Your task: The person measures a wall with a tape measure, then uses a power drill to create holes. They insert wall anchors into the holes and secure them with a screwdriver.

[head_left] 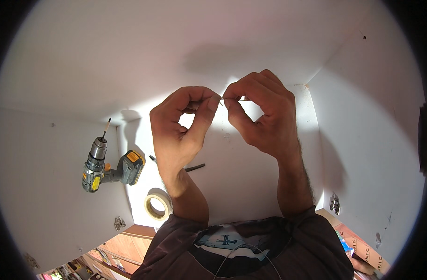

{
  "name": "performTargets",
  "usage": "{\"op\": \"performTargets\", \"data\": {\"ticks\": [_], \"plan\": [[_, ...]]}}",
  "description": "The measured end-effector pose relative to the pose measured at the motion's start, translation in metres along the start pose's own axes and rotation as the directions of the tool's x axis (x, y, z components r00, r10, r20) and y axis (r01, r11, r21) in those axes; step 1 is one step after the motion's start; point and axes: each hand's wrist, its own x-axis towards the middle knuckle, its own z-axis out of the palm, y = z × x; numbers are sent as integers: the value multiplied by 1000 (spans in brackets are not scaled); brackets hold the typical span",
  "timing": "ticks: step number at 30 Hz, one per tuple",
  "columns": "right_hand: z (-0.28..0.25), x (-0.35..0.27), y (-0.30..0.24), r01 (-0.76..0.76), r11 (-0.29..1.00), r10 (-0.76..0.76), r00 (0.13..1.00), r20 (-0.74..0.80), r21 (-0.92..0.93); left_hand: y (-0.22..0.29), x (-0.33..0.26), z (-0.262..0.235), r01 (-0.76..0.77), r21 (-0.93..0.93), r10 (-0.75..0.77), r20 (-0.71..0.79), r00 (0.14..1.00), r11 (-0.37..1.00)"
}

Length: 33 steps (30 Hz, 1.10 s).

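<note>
Both hands are up inside the white cabinet (251, 42). The left hand (181, 128) and right hand (262, 114) pinch a tiny thin metal pin (221, 99) between fingertips, barely visible. A cordless drill (112, 169) lies on the left.

- My cordless power drill (112, 169): grey and black body, yellow patches.
- Round roll of masking tape (158, 204): pale cream.
- Flat cabinet panels (73, 65) around me: plain white.
- My short-sleeved shirt (251, 247): dark brown, blue-and-white print.
</note>
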Motion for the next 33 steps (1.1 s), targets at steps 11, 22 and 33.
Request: {"op": "performTargets", "data": {"ticks": [11,22,33], "plan": [[4,-1,0,-35,998,32,998,-50,-55,-3,1,5,-143,55,143,-11,990,988],[6,-2,-3,-59,992,47,993,-110,-109,1,0,12,42,-98,-51,-97,994,994],[3,-2,-10,-103,994,102,993,-62,-20,-1,0,14,151,-174,-159,-31,987,973]]}}
